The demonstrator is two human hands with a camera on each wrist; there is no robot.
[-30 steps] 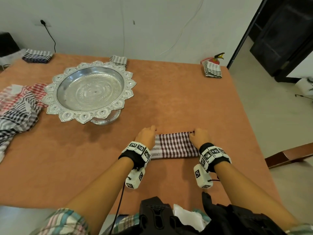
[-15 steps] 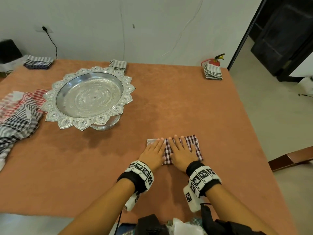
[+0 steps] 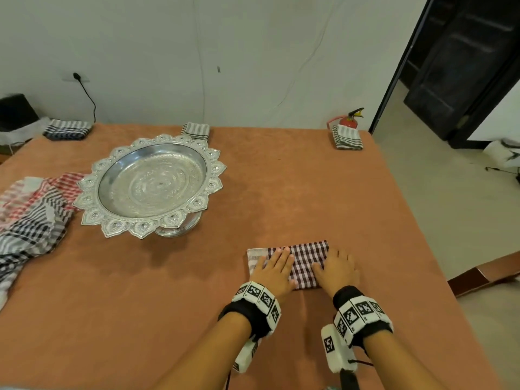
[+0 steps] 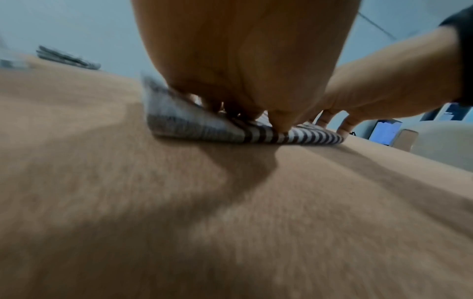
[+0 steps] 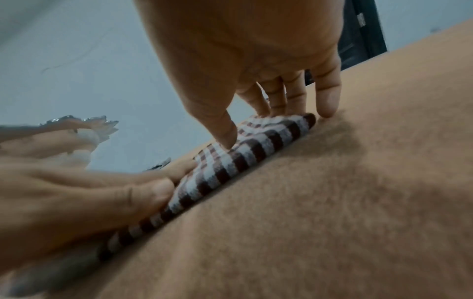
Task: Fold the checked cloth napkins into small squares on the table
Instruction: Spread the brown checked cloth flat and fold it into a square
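A maroon-and-white checked napkin [image 3: 305, 260] lies folded into a small rectangle near the table's front right. My left hand [image 3: 274, 267] lies flat on its left part, fingers straight. My right hand [image 3: 337, 267] presses flat on its right edge, fingers spread, some of them reaching past the cloth onto the table. In the left wrist view the napkin [image 4: 256, 133] shows as a thin folded stack under my palm. The right wrist view shows the napkin [image 5: 238, 159] under my thumb and fingertips [image 5: 327, 101]. An unfolded heap of checked cloths [image 3: 31, 220] lies at the far left.
A large ornate silver pedestal tray [image 3: 152, 187] stands left of centre. Folded napkins sit at the back left [image 3: 67, 129], behind the tray [image 3: 197, 129] and at the back right corner [image 3: 347, 137]. The table's right edge [image 3: 422, 249] is close to my right hand.
A second ago both hands pinched the ends of a longer strip; it was folded in half, and now the flat hands have slid apart over the smaller rectangle.
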